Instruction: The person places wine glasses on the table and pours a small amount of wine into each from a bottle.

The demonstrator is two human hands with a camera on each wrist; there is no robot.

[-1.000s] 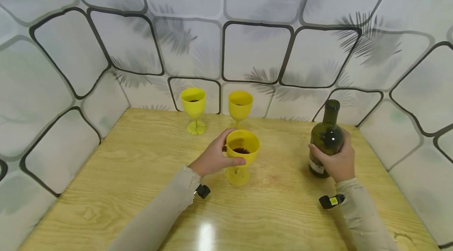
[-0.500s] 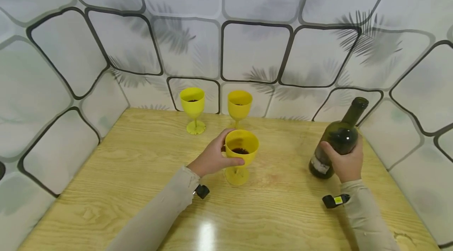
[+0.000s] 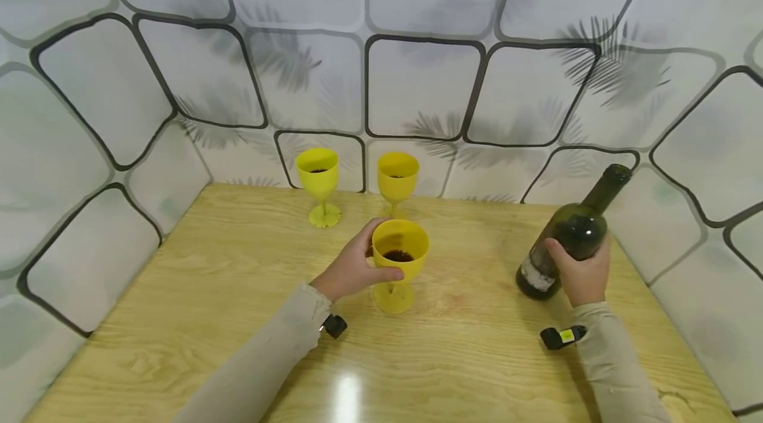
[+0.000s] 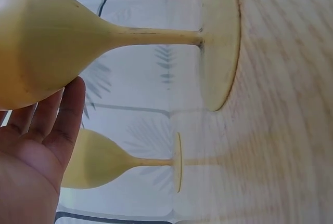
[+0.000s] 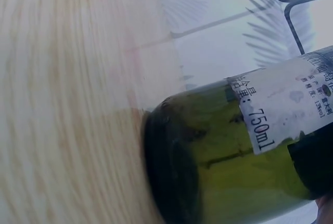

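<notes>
My left hand [image 3: 352, 267] holds the bowl of a yellow goblet [image 3: 411, 264], thumb on the near side. Dark liquid lies in the bottom of its bowl. The goblet is upright; in the left wrist view its round foot [image 4: 223, 42] is at the wooden surface. Over on the right, my right hand [image 3: 584, 271] grips a dark green wine bottle [image 3: 575, 231] round its body. The bottle leans with its neck up and to the right. Its torn white label [image 5: 281, 104] reads 750ml. Whether the bottle's base touches the table cannot be told.
Two more yellow goblets, one at the back left [image 3: 318, 175] and one behind the held goblet [image 3: 398, 175], stand near the patterned wall [image 3: 423, 89]; both contain something dark. The wooden table [image 3: 465, 357] meets walls at the back and both sides.
The bottle has gone from upright to leaning, its neck swung to the right. My right hand shifted slightly right with it. My left hand stays on the goblet.
</notes>
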